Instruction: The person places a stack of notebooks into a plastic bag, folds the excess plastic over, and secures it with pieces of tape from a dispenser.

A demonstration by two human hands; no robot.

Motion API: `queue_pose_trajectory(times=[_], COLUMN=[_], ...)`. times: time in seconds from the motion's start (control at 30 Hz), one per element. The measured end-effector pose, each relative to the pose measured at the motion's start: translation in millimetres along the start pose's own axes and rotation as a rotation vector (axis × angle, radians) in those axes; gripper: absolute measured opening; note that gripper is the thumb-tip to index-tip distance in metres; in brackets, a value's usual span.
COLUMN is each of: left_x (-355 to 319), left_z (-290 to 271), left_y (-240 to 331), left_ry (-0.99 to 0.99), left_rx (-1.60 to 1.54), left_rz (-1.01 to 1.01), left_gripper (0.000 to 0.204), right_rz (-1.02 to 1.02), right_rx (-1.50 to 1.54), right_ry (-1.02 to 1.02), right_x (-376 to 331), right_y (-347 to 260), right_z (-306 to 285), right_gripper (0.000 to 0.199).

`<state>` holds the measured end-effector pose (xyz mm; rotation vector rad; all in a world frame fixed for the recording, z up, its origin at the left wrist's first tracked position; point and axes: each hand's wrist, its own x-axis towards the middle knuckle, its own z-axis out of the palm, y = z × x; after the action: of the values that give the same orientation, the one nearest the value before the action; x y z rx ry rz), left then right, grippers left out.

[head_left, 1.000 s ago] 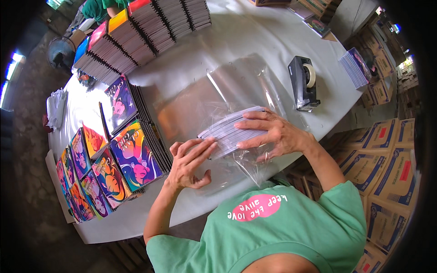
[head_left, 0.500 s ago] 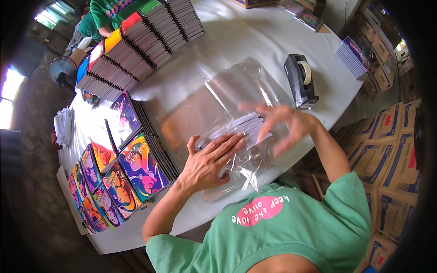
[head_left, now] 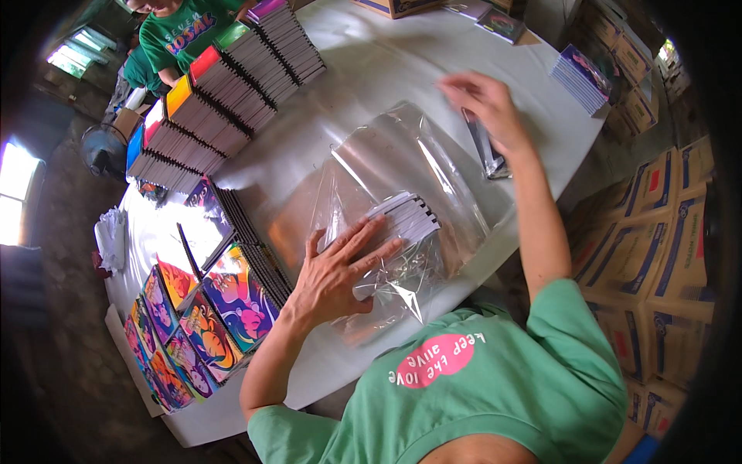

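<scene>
A small stack of spiral-bound notebooks lies on the table with its page edges and black binding showing, partly covered by clear plastic film. My left hand presses flat on the film over the stack, fingers spread. To the right, my right hand is over the black tape dispenser, fingers stretched toward the left. The hand hides most of the dispenser, so any contact between them cannot be made out. More clear plastic sheet spreads beyond the stack.
Tall notebook stacks line the far left, with colourful covers laid out nearer me. Another notebook pile sits at the right edge of the white table. Cardboard boxes are stacked at right. A person in green is across the table.
My right hand has left the wrapped stack and moved up and right to the tape dispenser. The left hand stays on the film. The view has shifted slightly.
</scene>
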<state>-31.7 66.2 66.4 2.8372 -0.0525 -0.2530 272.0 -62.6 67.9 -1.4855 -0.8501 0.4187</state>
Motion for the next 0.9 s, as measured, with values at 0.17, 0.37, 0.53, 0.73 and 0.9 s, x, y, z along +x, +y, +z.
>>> queue_pose_trajectory(times=[0.17, 0.37, 0.53, 0.73, 0.9], left_x=[14, 10, 8, 12, 10], left_z=[-8, -10, -6, -7, -2], left_y=[0, -1, 1, 2, 5], left_ry=[0.027, -0.021, -0.040, -0.062, -0.026], left_rx=[-0.071, 0.031, 0.087, 0.086, 0.106], left_rz=[0.021, -0.031, -0.060, -0.062, -0.078], left_gripper=[0.104, 0.110, 0.115, 0.118, 0.119], right_rz=[0.319, 0.831, 0.718, 0.515, 0.362], right_rx=[-0.688, -0.183, 0.189, -0.796, -0.534], right_ry=[0.344, 0.317, 0.219, 0.304, 0.170], right_x=[-96, -83, -89, -134, -101], right_y=[152, 126, 128, 183, 80], right_z=[-131, -109, -113, -134, -87], right_gripper=[0.041, 0.045, 0.028, 0.022, 0.019])
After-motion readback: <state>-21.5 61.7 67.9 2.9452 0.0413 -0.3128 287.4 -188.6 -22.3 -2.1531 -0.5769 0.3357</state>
